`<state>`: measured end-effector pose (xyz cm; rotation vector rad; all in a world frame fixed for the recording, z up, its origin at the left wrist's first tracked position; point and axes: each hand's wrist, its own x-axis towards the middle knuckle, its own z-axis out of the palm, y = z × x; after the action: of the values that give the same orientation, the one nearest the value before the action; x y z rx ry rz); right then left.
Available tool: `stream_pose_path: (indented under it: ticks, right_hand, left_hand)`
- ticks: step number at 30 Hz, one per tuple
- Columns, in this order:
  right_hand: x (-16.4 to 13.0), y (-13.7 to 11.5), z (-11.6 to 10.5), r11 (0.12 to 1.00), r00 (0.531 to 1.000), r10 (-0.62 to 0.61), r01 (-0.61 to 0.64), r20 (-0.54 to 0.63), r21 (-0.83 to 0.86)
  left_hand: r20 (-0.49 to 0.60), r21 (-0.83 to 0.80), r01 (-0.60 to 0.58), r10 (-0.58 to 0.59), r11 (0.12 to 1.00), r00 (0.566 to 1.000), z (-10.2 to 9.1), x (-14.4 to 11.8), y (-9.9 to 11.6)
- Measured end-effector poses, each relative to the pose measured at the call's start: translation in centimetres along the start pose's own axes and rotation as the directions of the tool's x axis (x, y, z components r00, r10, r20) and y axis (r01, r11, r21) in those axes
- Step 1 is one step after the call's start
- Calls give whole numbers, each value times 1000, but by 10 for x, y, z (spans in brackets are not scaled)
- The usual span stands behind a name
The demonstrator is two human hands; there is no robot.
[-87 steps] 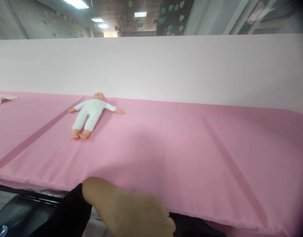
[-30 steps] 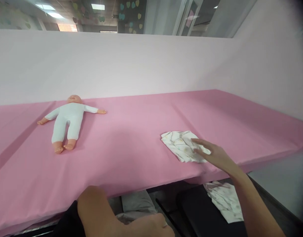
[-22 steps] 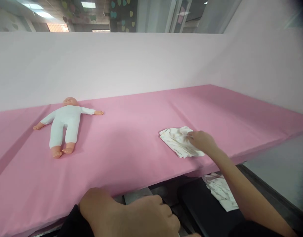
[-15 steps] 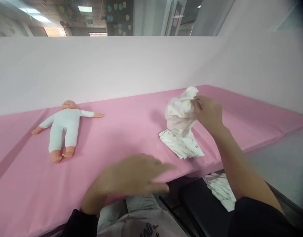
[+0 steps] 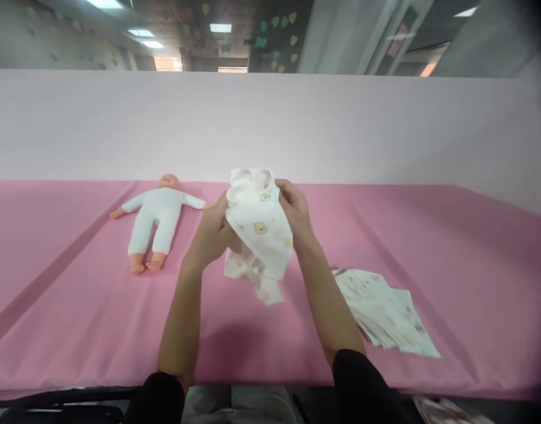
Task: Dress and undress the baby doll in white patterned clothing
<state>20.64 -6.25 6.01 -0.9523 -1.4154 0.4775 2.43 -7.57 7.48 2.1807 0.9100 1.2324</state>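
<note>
— So, what are the 2 hands doing?

— Both are raised above the pink-covered bench [image 5: 451,235], pinching 1 small white baby garment [image 5: 258,232] between them. The left hand [image 5: 212,229] grips its left edge with fingers curled into the cloth; the right hand [image 5: 294,212] grips the upper right edge, thumb and fingers closed on the fabric.

— Where is that garment, measured from the doll?

— Just to the right of the baby doll [image 5: 155,218], held up in the air and not resting on the bench. It hangs crumpled, with small animal prints on it, and its lower part dangles loose below the hands.

— And the doll itself?

— It lies flat on its back on the pink cover, in a white bodysuit, arms spread, bare feet toward the person. The left hand is close to the doll's outstretched arm; I cannot tell whether they touch.

— Anything else nearby?

— A second printed white cloth [image 5: 385,312] lies spread flat on the bench, well to the right of the doll and lower right of the right forearm. A pale pink partition [image 5: 385,129] stands behind the doll along the far edge of the bench.
</note>
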Motion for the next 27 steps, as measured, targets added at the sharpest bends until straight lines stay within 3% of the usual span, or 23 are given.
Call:
stream_pose_path:
  ticks: [4, 6, 8, 13, 16, 18, 22, 27]
  right_hand:
    - [5, 17, 29, 984, 974, -163, 150, -155, -91]
    - [5, 22, 36, 988, 971, -152, 143, -187, -63]
    - [6, 24, 39, 997, 991, -67, 70, -113, 19]
    - [5, 26, 31, 1000, 999, 15, -16, 48, 12]
    - [2, 25, 24, 1000, 1000, 20, -20, 0, -14]
    - [0, 23, 22, 999, 998, 28, -29, -58, -18]
    - [-3, 14, 22, 999, 995, 42, -42, -92, 2]
    - [3, 14, 9, 980, 994, 98, -104, 41, 172]
  left_hand:
    - [-117, -3, 55, -55, 998, 992, 4, 5, -6]
    - [-156, -28, 80, -83, 996, 984, 5, 9, -9]
    - [-137, -90, 96, -108, 991, 985, 6, 12, -13]
    - [70, -203, 143, -132, 969, 989, -6, 14, -18]
    - [289, -293, 218, -132, 931, 948, -15, 13, -20]
    - [356, -326, 246, -122, 913, 926, -16, 13, -20]
    - [200, -219, 204, -161, 954, 966, 4, 17, -18]
    - [-35, -64, 117, -120, 991, 992, 23, 27, -30]
